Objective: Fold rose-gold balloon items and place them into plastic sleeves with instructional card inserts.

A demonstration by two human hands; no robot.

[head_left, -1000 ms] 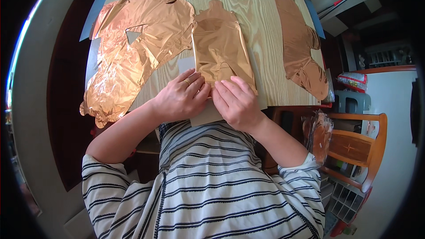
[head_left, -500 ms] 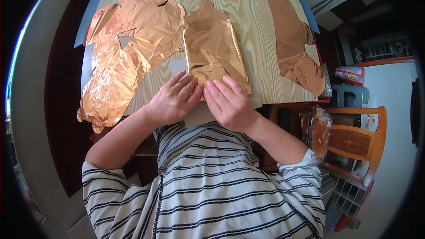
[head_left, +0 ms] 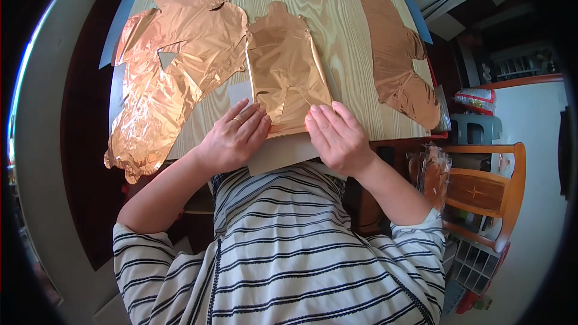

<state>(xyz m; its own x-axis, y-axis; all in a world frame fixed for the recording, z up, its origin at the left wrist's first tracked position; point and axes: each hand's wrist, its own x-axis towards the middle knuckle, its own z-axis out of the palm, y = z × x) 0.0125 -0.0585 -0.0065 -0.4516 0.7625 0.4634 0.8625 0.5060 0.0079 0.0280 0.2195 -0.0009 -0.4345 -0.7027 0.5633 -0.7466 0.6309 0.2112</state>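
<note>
A copper-coloured foil balloon (head_left: 283, 60) lies folded flat on the table in front of me, with straight long sides and a scalloped far end. Its near edge is folded over, and creases spread across its near half. My left hand (head_left: 236, 135) rests its outstretched fingers on the near left corner of the foil. At the near right corner, the fingers of my right hand (head_left: 340, 135) lie flat on the foil, held close together. Under the near edge a pale grey card (head_left: 283, 151) sticks out toward my body. Neither thumb shows clearly.
A large unfolded copper foil balloon (head_left: 174, 72) spreads over the table's left side. Another, narrower foil balloon (head_left: 397, 54) lies along the right edge of the wooden table (head_left: 337, 30). A wooden chair (head_left: 481, 192) stands at the right with a plastic-wrapped packet (head_left: 435, 174).
My right hand has slid to the right along the near edge, away from my left hand. The left hand stays near the left corner. More of the folded edge and card shows between them.
</note>
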